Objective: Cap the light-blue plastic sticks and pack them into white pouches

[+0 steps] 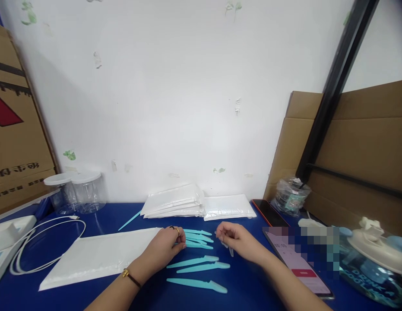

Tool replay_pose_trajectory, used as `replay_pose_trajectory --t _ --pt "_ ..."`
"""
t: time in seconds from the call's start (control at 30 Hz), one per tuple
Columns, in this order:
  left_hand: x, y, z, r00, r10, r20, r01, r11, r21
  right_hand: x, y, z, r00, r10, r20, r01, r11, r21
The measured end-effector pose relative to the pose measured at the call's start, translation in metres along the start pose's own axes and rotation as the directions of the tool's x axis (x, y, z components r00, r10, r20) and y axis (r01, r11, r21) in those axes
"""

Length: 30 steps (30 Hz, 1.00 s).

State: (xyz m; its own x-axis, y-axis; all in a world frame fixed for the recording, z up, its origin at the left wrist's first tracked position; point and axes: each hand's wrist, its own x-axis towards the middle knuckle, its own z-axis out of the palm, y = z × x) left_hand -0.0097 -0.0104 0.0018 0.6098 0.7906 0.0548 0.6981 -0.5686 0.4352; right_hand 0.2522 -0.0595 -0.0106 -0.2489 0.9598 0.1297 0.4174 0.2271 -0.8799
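My left hand (170, 244) is closed over the handle ends of several light-blue eyebrow razors (199, 239), whose heads fan out to its right. How many of them it actually grips is hidden by the fingers. Opposite, my right hand (235, 239) is curled with fingertips together around a small clear plastic piece (231, 251), which pokes out below. Nearer to me lie loose razors: a pair side by side (203, 267) and a single one (197, 284). A white padded mailer (100, 257) lies under and left of my left wrist.
White packets (173, 201) are stacked against the wall, with another packet (229, 206) beside them. One razor (129, 220) lies left of the stack. Phones (298, 263), a drink bottle (375, 268) and a wrapped cup (290, 196) stand right; lidded jars (88, 194) and a white cable (48, 220) left.
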Motion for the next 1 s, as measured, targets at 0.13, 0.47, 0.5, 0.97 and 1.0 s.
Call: replay_pose_trajectory --t 0.13,0.47,0.5,0.97,1.0 --pt "-0.001 0.002 -0.002 1.0 0.008 -0.008 -0.008 0.999 -0.034 0.002 0.002 0.0 0.997 0.074 -0.007 -0.07 0.964 0.255" --pt "0.0 -0.003 0.002 0.998 0.019 -0.066 -0.025 0.996 -0.091 0.0 0.007 -0.007 0.996 0.086 0.022 -0.087 0.996 0.037" --pt "0.0 -0.003 0.002 0.998 0.018 -0.067 -0.024 0.995 -0.092 -0.001 0.005 -0.007 0.996 0.087 0.035 -0.088 0.996 0.025" --pt "0.001 -0.004 0.0 0.999 0.001 -0.045 -0.005 0.996 -0.093 -0.005 -0.004 -0.005 0.999 0.036 0.012 -0.035 0.995 -0.097" --pt "0.001 -0.003 0.0 0.999 -0.003 -0.047 -0.002 0.995 -0.095 -0.005 -0.004 -0.004 0.999 0.034 0.011 -0.033 0.994 -0.1"
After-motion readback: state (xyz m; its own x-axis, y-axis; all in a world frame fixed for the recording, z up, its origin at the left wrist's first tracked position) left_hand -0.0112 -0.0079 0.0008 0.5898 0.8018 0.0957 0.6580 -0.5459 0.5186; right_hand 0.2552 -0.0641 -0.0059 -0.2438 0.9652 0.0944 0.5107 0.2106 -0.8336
